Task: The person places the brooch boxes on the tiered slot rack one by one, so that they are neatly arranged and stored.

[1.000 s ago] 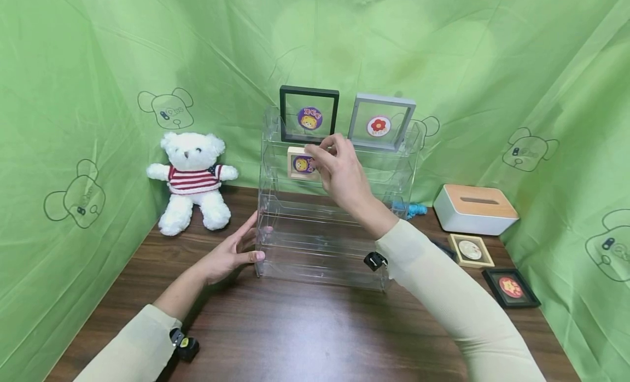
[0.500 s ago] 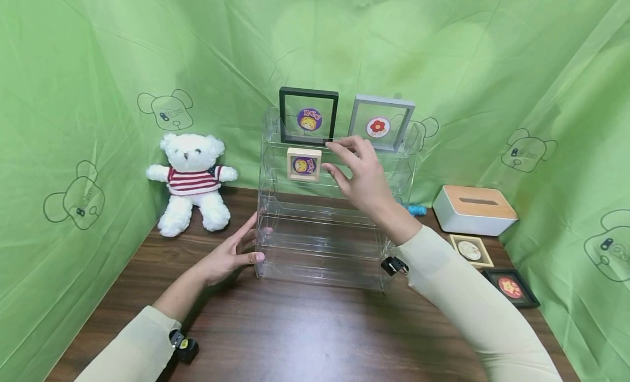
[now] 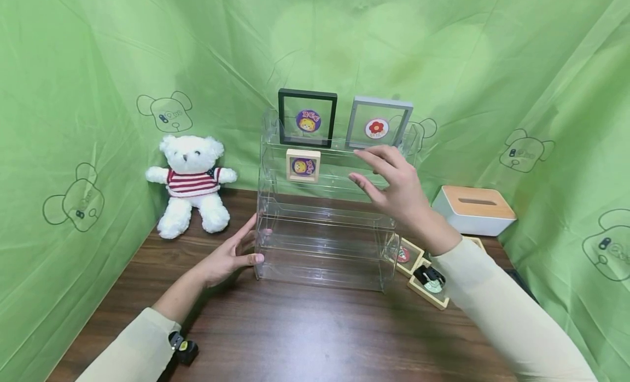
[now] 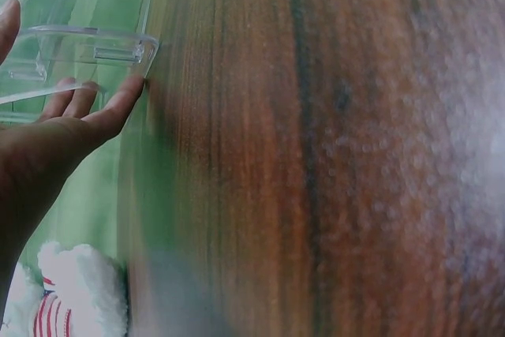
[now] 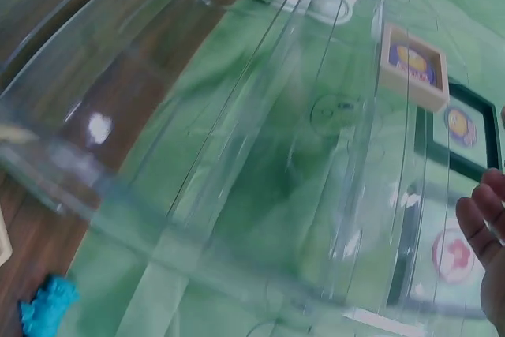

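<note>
Left hand (image 3: 230, 260) spread against clear rack (image 3: 320, 274); right hand (image 3: 397, 186) spread, empty. Small wooden frame (image 3: 303, 166) stands upright in rack, below black frame (image 3: 308, 120). Advisable: brace rack, avoid knocking grey frame (image 3: 377, 128).

We count one clear rack (image 3: 320, 275) and, on it, three frames: one black frame (image 3: 308, 119) at 12 o'clock, one grey frame (image 3: 378, 126) at 2, one small wooden frame (image 3: 303, 166) at 11. Around 4 o'clock we find three flat wooden frames (image 3: 403, 254) and one dark object (image 3: 521, 283), some partly hidden. We count also two hands, the left hand (image 3: 231, 259) at 8 o'clock and the right hand (image 3: 396, 182) at 3, one teddy bear (image 3: 192, 182) at 9, one tissue box (image 3: 474, 209) at 3, and five drawn bear heads (image 3: 166, 116).
</note>
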`<state>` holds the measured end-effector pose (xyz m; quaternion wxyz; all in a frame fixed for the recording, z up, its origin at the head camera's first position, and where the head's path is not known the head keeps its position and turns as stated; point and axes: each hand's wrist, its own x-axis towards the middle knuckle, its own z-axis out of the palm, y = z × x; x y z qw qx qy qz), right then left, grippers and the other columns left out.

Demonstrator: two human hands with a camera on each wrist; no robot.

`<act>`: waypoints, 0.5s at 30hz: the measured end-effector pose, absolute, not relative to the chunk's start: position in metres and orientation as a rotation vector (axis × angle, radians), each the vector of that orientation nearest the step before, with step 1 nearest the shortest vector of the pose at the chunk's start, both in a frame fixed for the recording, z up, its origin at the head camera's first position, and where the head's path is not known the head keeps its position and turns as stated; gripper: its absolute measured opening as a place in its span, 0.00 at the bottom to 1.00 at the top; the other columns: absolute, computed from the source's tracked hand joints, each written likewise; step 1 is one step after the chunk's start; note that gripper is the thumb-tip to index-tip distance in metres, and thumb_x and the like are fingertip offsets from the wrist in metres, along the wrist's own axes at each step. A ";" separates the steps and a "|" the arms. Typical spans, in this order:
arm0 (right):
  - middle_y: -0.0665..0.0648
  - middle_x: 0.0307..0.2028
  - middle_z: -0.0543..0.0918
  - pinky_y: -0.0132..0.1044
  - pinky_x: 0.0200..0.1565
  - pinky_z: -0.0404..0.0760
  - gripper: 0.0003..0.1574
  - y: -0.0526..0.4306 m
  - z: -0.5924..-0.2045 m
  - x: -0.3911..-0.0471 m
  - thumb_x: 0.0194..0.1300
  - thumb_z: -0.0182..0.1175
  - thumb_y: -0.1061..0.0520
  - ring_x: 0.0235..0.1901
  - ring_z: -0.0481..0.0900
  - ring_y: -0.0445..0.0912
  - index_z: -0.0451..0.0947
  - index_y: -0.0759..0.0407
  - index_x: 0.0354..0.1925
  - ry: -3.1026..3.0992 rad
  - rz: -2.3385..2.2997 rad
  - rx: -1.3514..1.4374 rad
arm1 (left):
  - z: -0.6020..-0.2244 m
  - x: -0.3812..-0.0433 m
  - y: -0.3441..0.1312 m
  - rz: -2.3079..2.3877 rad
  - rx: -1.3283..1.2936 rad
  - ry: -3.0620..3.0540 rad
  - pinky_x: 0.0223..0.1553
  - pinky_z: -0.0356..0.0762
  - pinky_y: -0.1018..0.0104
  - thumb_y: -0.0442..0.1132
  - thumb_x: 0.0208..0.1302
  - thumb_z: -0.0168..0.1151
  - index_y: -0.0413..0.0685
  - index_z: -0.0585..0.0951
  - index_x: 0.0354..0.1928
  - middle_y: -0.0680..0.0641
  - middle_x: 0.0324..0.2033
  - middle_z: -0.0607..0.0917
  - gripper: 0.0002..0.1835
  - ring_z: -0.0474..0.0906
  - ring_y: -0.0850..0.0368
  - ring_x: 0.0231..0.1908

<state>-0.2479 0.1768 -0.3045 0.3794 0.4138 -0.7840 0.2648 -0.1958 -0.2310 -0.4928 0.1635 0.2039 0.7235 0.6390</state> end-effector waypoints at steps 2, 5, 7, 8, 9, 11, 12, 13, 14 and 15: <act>0.66 0.53 0.90 0.43 0.60 0.84 0.30 0.185 -0.305 -0.245 0.64 0.80 0.62 0.52 0.87 0.60 0.87 0.65 0.63 -1.976 0.694 1.052 | -0.493 -0.196 -0.231 1.820 0.575 2.063 0.74 0.71 0.61 0.34 0.77 0.69 0.75 0.37 0.91 0.34 0.86 0.62 0.60 0.47 0.28 0.87; 0.66 0.52 0.91 0.35 0.65 0.82 0.28 0.198 -0.306 -0.240 0.62 0.80 0.63 0.51 0.88 0.61 0.88 0.65 0.61 -1.928 0.745 1.044 | -0.492 -0.195 -0.231 1.816 0.576 2.065 0.78 0.68 0.47 0.34 0.77 0.69 0.76 0.37 0.91 0.35 0.86 0.61 0.60 0.47 0.27 0.87; 0.66 0.51 0.92 0.31 0.68 0.80 0.26 0.207 -0.307 -0.237 0.65 0.78 0.61 0.51 0.89 0.63 0.89 0.66 0.60 -1.900 0.766 1.031 | -0.492 -0.195 -0.231 1.814 0.574 2.064 0.78 0.66 0.43 0.34 0.77 0.69 0.76 0.37 0.90 0.35 0.86 0.62 0.60 0.47 0.28 0.87; 0.67 0.50 0.92 0.30 0.69 0.79 0.24 0.212 -0.308 -0.235 0.66 0.77 0.59 0.50 0.88 0.63 0.89 0.67 0.59 -1.889 0.780 1.024 | -0.491 -0.195 -0.231 1.813 0.571 2.063 0.78 0.66 0.45 0.34 0.77 0.69 0.77 0.37 0.90 0.35 0.86 0.62 0.60 0.47 0.29 0.87; 0.68 0.50 0.92 0.29 0.69 0.79 0.24 0.216 -0.309 -0.234 0.67 0.76 0.58 0.50 0.88 0.64 0.89 0.67 0.58 -1.880 0.793 1.014 | -0.492 -0.195 -0.231 1.813 0.571 2.063 0.78 0.67 0.47 0.34 0.77 0.69 0.77 0.37 0.90 0.36 0.86 0.62 0.60 0.47 0.29 0.87; 0.69 0.49 0.92 0.28 0.67 0.80 0.23 0.226 -0.311 -0.233 0.68 0.75 0.56 0.48 0.88 0.64 0.90 0.68 0.57 -1.860 0.814 0.990 | -0.492 -0.196 -0.231 1.810 0.573 2.068 0.76 0.70 0.53 0.34 0.77 0.69 0.77 0.37 0.90 0.35 0.86 0.63 0.60 0.48 0.29 0.87; 0.69 0.49 0.92 0.26 0.65 0.80 0.23 0.231 -0.312 -0.232 0.69 0.75 0.55 0.46 0.88 0.64 0.90 0.68 0.56 -1.856 0.819 0.974 | -0.492 -0.196 -0.231 1.813 0.568 2.067 0.75 0.70 0.56 0.34 0.77 0.70 0.78 0.38 0.90 0.36 0.86 0.63 0.60 0.48 0.30 0.87; 0.70 0.48 0.92 0.25 0.63 0.80 0.23 0.236 -0.314 -0.233 0.68 0.75 0.56 0.44 0.88 0.62 0.90 0.69 0.56 -1.853 0.830 0.960 | -0.492 -0.196 -0.231 1.814 0.572 2.065 0.75 0.71 0.58 0.34 0.77 0.70 0.78 0.38 0.90 0.35 0.86 0.63 0.60 0.48 0.29 0.87; 0.70 0.48 0.92 0.25 0.62 0.81 0.23 0.242 -0.315 -0.233 0.67 0.76 0.57 0.43 0.88 0.60 0.90 0.69 0.56 -1.854 0.835 0.943 | -0.493 -0.196 -0.231 1.815 0.579 2.069 0.74 0.71 0.60 0.34 0.77 0.70 0.77 0.37 0.91 0.35 0.86 0.63 0.60 0.48 0.28 0.87; 0.70 0.48 0.92 0.24 0.60 0.80 0.22 0.247 -0.317 -0.233 0.67 0.76 0.58 0.42 0.87 0.58 0.90 0.69 0.56 -1.862 0.836 0.927 | -0.493 -0.196 -0.231 1.818 0.584 2.066 0.73 0.72 0.60 0.34 0.77 0.70 0.76 0.37 0.91 0.34 0.86 0.63 0.60 0.48 0.28 0.87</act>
